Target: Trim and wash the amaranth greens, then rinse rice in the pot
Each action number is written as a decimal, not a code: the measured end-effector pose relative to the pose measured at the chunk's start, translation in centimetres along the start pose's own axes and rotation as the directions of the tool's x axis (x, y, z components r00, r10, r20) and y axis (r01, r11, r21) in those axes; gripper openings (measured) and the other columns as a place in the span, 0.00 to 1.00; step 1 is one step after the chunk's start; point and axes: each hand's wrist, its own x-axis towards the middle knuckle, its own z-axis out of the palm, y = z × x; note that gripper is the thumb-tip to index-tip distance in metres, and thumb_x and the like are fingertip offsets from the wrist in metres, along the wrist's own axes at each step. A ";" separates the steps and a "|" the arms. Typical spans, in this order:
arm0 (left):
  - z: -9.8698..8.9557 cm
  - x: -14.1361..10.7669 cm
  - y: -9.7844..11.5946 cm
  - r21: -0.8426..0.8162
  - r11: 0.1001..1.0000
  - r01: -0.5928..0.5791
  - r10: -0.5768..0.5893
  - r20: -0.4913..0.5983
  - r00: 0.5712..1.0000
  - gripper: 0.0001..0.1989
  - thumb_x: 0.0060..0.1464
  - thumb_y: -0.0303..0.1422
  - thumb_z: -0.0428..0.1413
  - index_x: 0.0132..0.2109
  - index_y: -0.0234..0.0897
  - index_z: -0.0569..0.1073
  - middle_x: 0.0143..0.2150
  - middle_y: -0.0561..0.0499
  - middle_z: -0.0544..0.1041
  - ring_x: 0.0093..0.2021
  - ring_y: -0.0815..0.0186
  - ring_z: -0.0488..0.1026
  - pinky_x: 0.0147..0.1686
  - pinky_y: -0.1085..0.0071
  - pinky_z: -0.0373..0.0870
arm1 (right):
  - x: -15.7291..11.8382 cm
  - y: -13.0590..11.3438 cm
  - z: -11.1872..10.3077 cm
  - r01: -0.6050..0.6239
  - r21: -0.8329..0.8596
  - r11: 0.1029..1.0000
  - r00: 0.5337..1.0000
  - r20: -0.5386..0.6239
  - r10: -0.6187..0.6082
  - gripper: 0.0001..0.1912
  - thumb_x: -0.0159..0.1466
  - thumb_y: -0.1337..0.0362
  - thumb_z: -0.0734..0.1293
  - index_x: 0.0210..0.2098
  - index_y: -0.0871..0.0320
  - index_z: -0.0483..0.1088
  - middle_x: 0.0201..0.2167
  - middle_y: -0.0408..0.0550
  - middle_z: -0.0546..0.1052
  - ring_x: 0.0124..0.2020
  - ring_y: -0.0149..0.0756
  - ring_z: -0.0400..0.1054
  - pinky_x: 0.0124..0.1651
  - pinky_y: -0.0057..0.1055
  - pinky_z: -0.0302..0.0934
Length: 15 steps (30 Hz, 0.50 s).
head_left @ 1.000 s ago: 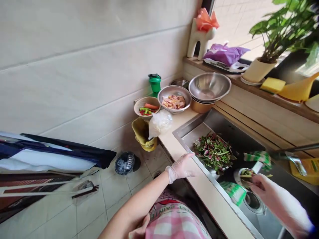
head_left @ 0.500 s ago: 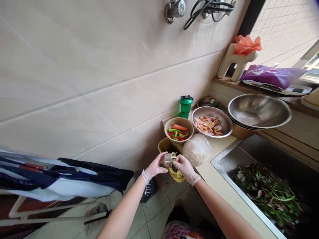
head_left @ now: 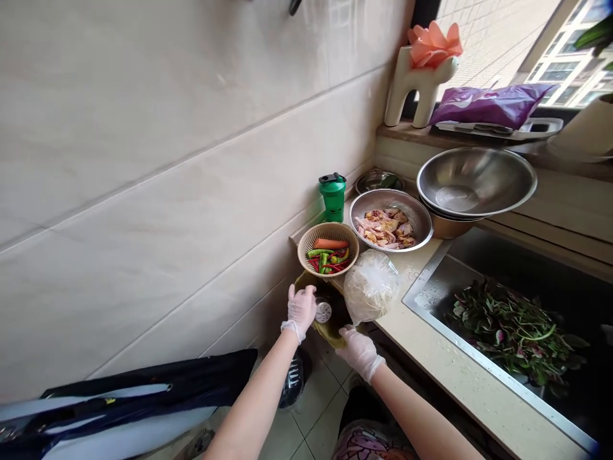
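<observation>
The gloved left hand (head_left: 301, 312) grips a small metal strainer (head_left: 324, 312) in a narrow hold above a yellow bag (head_left: 322, 333) (its inside looks dark). The gloved right hand (head_left: 360, 352) holds nothing, fingers loosely together, at the bag's edge, just below a clear bag (head_left: 370, 287) and near a basket of peppers (head_left: 328, 250).

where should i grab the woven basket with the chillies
Pinch the rim of the woven basket on the near left, fingers coming from your side: that stretch is free, while the wall, steel bowl and plastic bag crowd the other sides.
</observation>
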 end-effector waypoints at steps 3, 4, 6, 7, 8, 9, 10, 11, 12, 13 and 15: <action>1.4 0.8 0.9 0.074 0.997 -0.031 0.024 0.102 0.995 0.21 0.55 0.20 0.47 0.55 0.37 0.68 0.43 0.47 0.80 0.47 0.62 0.75 0.65 0.56 0.46 | 0.0 0.8 0.3 -0.005 -0.061 0.998 1.000 0.023 0.006 0.21 0.58 0.68 0.67 0.52 0.55 0.70 0.58 0.56 0.70 0.52 0.49 0.70 0.49 0.37 0.63; 1.9 1.0 1.0 0.088 0.996 -0.033 0.022 0.127 0.992 0.21 0.55 0.20 0.48 0.54 0.37 0.69 0.45 0.46 0.80 0.49 0.61 0.75 0.63 0.58 0.49 | 0.3 1.0 0.3 -0.019 -0.064 0.998 1.000 0.022 0.021 0.21 0.59 0.68 0.65 0.52 0.55 0.70 0.56 0.57 0.71 0.52 0.48 0.70 0.50 0.37 0.63; 2.7 1.4 1.0 0.106 0.994 -0.026 0.009 0.155 0.988 0.19 0.56 0.23 0.50 0.54 0.36 0.69 0.50 0.42 0.77 0.53 0.58 0.72 0.61 0.59 0.53 | 0.7 1.3 0.3 -0.025 -0.070 0.997 0.999 0.032 0.027 0.20 0.61 0.68 0.64 0.53 0.56 0.70 0.53 0.58 0.73 0.53 0.46 0.69 0.52 0.37 0.63; 3.0 1.6 1.0 0.118 0.993 -0.022 0.002 0.171 0.985 0.18 0.56 0.25 0.50 0.54 0.35 0.70 0.52 0.41 0.76 0.54 0.57 0.71 0.61 0.58 0.54 | 0.9 1.4 0.3 -0.018 -0.068 0.998 0.999 0.039 0.021 0.20 0.61 0.67 0.64 0.53 0.56 0.70 0.53 0.58 0.73 0.54 0.45 0.69 0.53 0.36 0.62; 3.4 1.8 1.0 0.128 0.991 -0.022 -0.003 0.190 0.982 0.18 0.56 0.26 0.51 0.55 0.34 0.70 0.53 0.40 0.75 0.55 0.56 0.70 0.60 0.58 0.55 | 1.0 1.6 0.3 -0.011 -0.064 0.998 0.999 0.046 0.014 0.20 0.61 0.67 0.64 0.53 0.56 0.70 0.53 0.57 0.73 0.54 0.45 0.68 0.53 0.36 0.62; 3.8 2.1 1.1 0.135 0.990 -0.027 -0.003 0.215 0.977 0.18 0.57 0.27 0.52 0.55 0.34 0.70 0.53 0.39 0.75 0.56 0.55 0.70 0.60 0.58 0.55 | 1.1 1.7 0.4 -0.005 -0.057 0.998 0.999 0.050 0.008 0.20 0.61 0.67 0.64 0.53 0.56 0.70 0.54 0.57 0.73 0.55 0.45 0.67 0.54 0.36 0.61; 4.2 2.5 1.3 0.137 0.990 -0.040 0.004 0.251 0.968 0.17 0.57 0.28 0.52 0.54 0.35 0.71 0.53 0.40 0.75 0.56 0.54 0.70 0.59 0.58 0.56 | 1.1 1.8 0.5 -0.003 -0.049 0.999 0.999 0.051 0.005 0.20 0.61 0.67 0.64 0.53 0.56 0.70 0.54 0.57 0.72 0.55 0.45 0.67 0.55 0.35 0.61; 4.8 3.0 1.5 0.135 0.989 -0.059 0.017 0.296 0.955 0.15 0.57 0.30 0.54 0.52 0.36 0.73 0.52 0.41 0.76 0.55 0.54 0.71 0.59 0.58 0.58 | 1.1 2.0 0.6 -0.003 -0.041 0.999 0.999 0.046 0.005 0.20 0.61 0.67 0.64 0.54 0.56 0.70 0.55 0.58 0.72 0.56 0.45 0.67 0.55 0.35 0.61; 5.5 3.5 1.9 0.129 0.988 -0.082 0.032 0.347 0.937 0.13 0.56 0.31 0.55 0.49 0.37 0.75 0.50 0.42 0.77 0.54 0.55 0.71 0.57 0.59 0.60 | 1.0 2.1 0.8 -0.001 -0.032 0.999 0.999 0.035 0.003 0.21 0.62 0.67 0.63 0.55 0.56 0.69 0.56 0.58 0.71 0.56 0.45 0.66 0.56 0.35 0.60; 6.2 4.0 2.2 0.123 0.987 -0.103 0.045 0.399 0.916 0.11 0.56 0.33 0.57 0.46 0.38 0.76 0.48 0.43 0.78 0.53 0.56 0.72 0.56 0.59 0.62 | 0.9 2.2 1.0 0.003 -0.024 1.000 1.000 0.022 -0.002 0.21 0.63 0.67 0.62 0.55 0.57 0.69 0.57 0.58 0.71 0.57 0.45 0.66 0.57 0.35 0.60; 7.9 5.1 3.0 0.124 0.984 -0.126 0.052 0.480 0.876 0.11 0.56 0.36 0.58 0.45 0.36 0.76 0.47 0.45 0.77 0.50 0.57 0.73 0.53 0.58 0.66 | 0.8 2.5 1.5 0.015 -0.006 1.000 1.000 -0.003 -0.015 0.21 0.64 0.68 0.60 0.55 0.57 0.69 0.59 0.57 0.70 0.57 0.45 0.66 0.58 0.36 0.60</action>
